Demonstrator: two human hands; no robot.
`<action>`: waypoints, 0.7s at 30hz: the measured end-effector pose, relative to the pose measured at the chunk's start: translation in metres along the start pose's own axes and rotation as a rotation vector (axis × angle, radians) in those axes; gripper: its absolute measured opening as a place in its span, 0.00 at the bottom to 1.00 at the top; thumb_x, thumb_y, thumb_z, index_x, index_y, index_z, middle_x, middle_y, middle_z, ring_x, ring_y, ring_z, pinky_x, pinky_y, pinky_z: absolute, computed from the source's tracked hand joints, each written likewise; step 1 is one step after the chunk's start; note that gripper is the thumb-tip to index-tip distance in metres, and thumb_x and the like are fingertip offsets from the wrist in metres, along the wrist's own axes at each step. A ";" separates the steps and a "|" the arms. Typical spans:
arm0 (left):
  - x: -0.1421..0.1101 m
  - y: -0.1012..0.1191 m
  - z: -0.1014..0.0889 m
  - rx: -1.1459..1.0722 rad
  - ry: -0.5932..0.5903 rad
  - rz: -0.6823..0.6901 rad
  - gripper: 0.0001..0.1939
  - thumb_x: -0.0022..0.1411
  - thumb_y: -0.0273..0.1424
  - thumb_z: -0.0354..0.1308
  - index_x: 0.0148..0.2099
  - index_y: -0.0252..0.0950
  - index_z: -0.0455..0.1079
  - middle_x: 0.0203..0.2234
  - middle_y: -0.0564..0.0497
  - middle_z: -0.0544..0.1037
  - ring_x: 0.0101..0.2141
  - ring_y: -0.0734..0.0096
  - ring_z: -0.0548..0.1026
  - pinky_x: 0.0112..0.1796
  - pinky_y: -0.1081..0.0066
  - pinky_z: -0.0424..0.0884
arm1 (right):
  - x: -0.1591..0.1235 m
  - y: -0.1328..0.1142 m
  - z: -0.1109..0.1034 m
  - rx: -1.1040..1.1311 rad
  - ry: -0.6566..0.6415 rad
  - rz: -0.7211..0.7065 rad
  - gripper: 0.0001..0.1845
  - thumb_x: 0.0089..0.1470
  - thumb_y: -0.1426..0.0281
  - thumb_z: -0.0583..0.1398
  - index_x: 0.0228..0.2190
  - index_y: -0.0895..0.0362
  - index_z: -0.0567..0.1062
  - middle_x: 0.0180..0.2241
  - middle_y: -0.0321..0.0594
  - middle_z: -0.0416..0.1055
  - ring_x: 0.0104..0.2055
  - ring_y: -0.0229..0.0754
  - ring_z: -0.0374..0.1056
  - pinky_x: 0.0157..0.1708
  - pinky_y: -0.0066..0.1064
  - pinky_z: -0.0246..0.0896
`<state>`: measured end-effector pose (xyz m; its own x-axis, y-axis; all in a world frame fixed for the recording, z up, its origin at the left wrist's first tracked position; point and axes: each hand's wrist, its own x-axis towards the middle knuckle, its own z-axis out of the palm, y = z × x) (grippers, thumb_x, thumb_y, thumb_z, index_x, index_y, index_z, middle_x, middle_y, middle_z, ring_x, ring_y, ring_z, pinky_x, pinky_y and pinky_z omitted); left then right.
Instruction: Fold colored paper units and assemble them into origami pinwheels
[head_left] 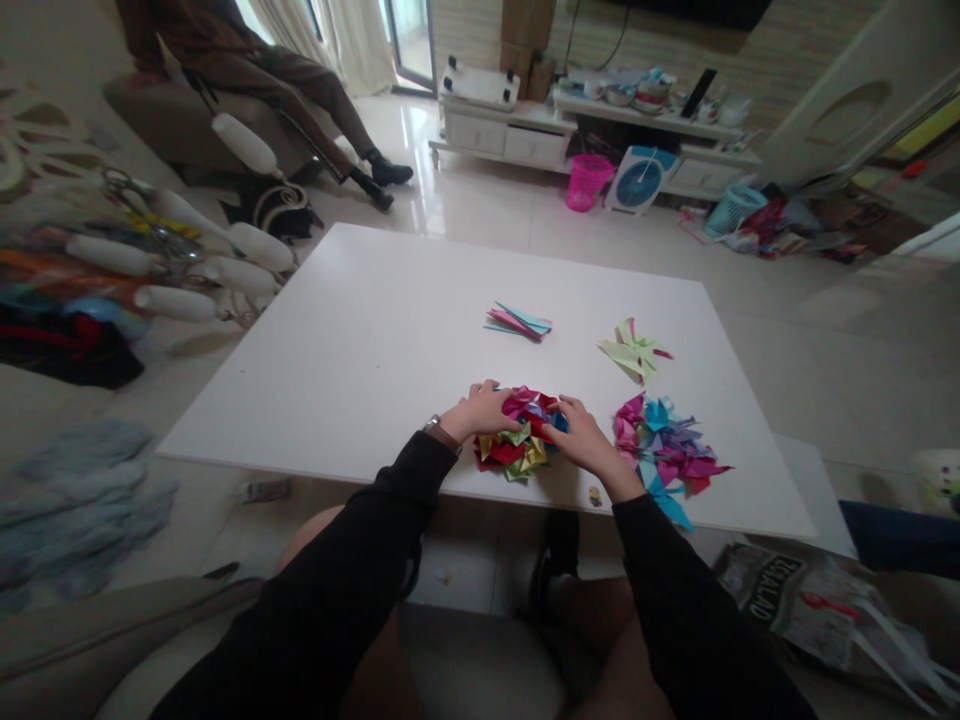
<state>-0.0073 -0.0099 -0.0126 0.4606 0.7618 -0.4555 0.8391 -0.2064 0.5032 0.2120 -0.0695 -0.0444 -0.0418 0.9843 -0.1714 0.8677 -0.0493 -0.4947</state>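
Note:
A pile of shiny folded paper pieces [534, 453], in red, gold, green, pink and blue, lies near the table's front edge. My left hand [487, 412] curves round its left and far side, with pink paper between thumb and fingers. From the right, my right hand [583, 437] cups the pile with bent fingers, against red and blue pieces. To the right of that hand lies a second heap of folded paper [667, 445] in pink, blue and purple. Farther back are pale green folded pieces [636, 350] with pink tips, and a stack of flat pink and blue folded strips [519, 322].
The white table [360, 320] carries a small sticker [595, 496] at its front edge. A lamp with white shades [244, 145] stands at the left, near a seated person [300, 90]. Across the floor are a pink basket [589, 182] and a blue fan [640, 180].

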 end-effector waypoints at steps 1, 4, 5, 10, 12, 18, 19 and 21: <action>0.000 0.000 0.000 0.003 -0.003 -0.001 0.43 0.54 0.53 0.63 0.69 0.45 0.61 0.68 0.37 0.57 0.66 0.34 0.57 0.60 0.44 0.62 | 0.000 0.000 0.000 0.000 0.001 0.000 0.19 0.59 0.58 0.60 0.49 0.54 0.75 0.62 0.50 0.64 0.65 0.53 0.62 0.65 0.45 0.56; -0.001 0.001 0.000 0.009 -0.011 -0.001 0.44 0.53 0.53 0.64 0.69 0.45 0.62 0.67 0.37 0.58 0.65 0.35 0.57 0.60 0.44 0.62 | 0.000 -0.001 -0.001 0.000 -0.002 0.000 0.20 0.60 0.57 0.60 0.49 0.55 0.75 0.63 0.51 0.63 0.65 0.53 0.62 0.64 0.45 0.56; -0.001 0.001 0.000 0.011 -0.010 0.000 0.45 0.52 0.53 0.64 0.69 0.45 0.61 0.67 0.36 0.58 0.65 0.35 0.57 0.60 0.44 0.62 | 0.000 -0.001 -0.001 0.001 -0.005 0.001 0.20 0.60 0.57 0.60 0.49 0.55 0.75 0.62 0.51 0.63 0.65 0.53 0.62 0.64 0.44 0.56; -0.001 0.000 0.001 0.019 -0.007 -0.005 0.48 0.51 0.51 0.66 0.71 0.45 0.57 0.67 0.37 0.57 0.65 0.35 0.58 0.60 0.46 0.63 | -0.001 -0.002 -0.002 0.006 -0.011 0.007 0.19 0.59 0.58 0.60 0.49 0.54 0.75 0.62 0.49 0.64 0.64 0.53 0.63 0.64 0.44 0.57; -0.002 0.000 0.001 0.012 -0.014 0.005 0.50 0.50 0.49 0.68 0.72 0.46 0.55 0.67 0.37 0.57 0.65 0.36 0.58 0.60 0.46 0.64 | -0.001 -0.002 -0.003 0.009 -0.010 0.003 0.19 0.59 0.57 0.60 0.48 0.54 0.76 0.62 0.49 0.65 0.64 0.53 0.63 0.64 0.45 0.57; -0.002 0.002 0.004 0.002 -0.042 0.038 0.60 0.44 0.46 0.72 0.75 0.50 0.47 0.69 0.37 0.53 0.66 0.33 0.56 0.58 0.44 0.66 | 0.000 0.000 -0.001 0.005 -0.009 0.002 0.20 0.59 0.58 0.61 0.49 0.54 0.75 0.62 0.49 0.64 0.64 0.54 0.63 0.64 0.46 0.57; -0.002 0.003 0.005 0.003 -0.046 0.044 0.61 0.44 0.45 0.73 0.75 0.51 0.46 0.70 0.37 0.52 0.66 0.33 0.56 0.59 0.45 0.66 | 0.000 0.002 0.000 0.008 -0.006 -0.001 0.20 0.59 0.58 0.61 0.50 0.54 0.75 0.62 0.49 0.64 0.64 0.54 0.63 0.64 0.47 0.58; -0.002 0.004 0.007 0.011 -0.048 0.051 0.64 0.42 0.44 0.74 0.76 0.52 0.45 0.70 0.38 0.52 0.66 0.32 0.55 0.60 0.44 0.64 | 0.000 0.004 0.002 0.017 0.003 -0.014 0.20 0.58 0.59 0.61 0.50 0.53 0.75 0.62 0.49 0.63 0.64 0.54 0.62 0.64 0.48 0.57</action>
<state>-0.0030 -0.0160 -0.0150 0.5160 0.7198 -0.4643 0.8172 -0.2513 0.5186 0.2150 -0.0701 -0.0479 -0.0525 0.9854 -0.1620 0.8587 -0.0382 -0.5111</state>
